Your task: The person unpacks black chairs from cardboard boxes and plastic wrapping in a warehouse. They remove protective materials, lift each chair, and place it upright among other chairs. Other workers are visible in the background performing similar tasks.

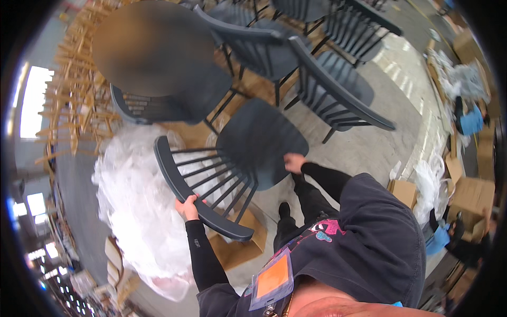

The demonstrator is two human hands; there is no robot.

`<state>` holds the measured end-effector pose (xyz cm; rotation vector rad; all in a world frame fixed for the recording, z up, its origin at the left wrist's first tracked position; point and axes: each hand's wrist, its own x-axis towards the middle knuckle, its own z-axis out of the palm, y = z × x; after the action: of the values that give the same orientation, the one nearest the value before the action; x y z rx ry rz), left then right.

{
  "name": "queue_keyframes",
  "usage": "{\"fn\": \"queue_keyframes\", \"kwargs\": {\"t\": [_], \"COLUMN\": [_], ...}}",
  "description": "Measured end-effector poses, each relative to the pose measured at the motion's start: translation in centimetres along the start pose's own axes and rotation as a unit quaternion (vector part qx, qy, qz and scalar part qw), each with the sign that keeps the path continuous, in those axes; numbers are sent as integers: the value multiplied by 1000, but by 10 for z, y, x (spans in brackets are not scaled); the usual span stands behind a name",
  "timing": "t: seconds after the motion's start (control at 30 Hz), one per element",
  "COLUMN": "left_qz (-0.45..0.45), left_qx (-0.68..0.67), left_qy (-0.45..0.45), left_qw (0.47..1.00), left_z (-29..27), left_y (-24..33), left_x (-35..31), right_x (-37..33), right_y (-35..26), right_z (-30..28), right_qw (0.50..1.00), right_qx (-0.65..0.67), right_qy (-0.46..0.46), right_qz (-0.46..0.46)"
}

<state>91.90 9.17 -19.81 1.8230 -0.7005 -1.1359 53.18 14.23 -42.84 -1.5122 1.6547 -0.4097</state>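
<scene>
A dark spindle-back chair (248,148) is tilted in front of me, its back rail toward my left and its seat toward the right. My left hand (187,207) grips the curved top rail of the back. My right hand (293,162) holds the edge of the seat. Both arms wear black sleeves.
Several matching dark chairs (327,90) stand beyond on the grey floor. A big heap of clear plastic wrap (134,211) lies at my left, with a cardboard box (240,248) under the chair. Pale wooden chair frames (74,90) are stacked far left. Cardboard boxes (470,195) and people sit at right.
</scene>
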Motion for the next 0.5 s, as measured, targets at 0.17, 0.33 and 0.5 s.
{"fn": "queue_keyframes", "kwargs": {"t": [0.17, 0.33, 0.5], "left_qz": [151, 604, 265], "left_qx": [318, 278, -393], "left_qy": [130, 145, -716], "left_qw": [927, 732, 512], "left_z": [7, 19, 61], "left_y": [5, 51, 185], "left_x": [-8, -79, -285], "right_x": [-203, -360, -506], "right_y": [30, 70, 90], "right_z": [-8, -36, -33], "right_qw": [966, 929, 858], "right_qx": [-66, -73, 39], "right_qy": [-167, -77, 196], "right_qz": [188, 355, 473]}}
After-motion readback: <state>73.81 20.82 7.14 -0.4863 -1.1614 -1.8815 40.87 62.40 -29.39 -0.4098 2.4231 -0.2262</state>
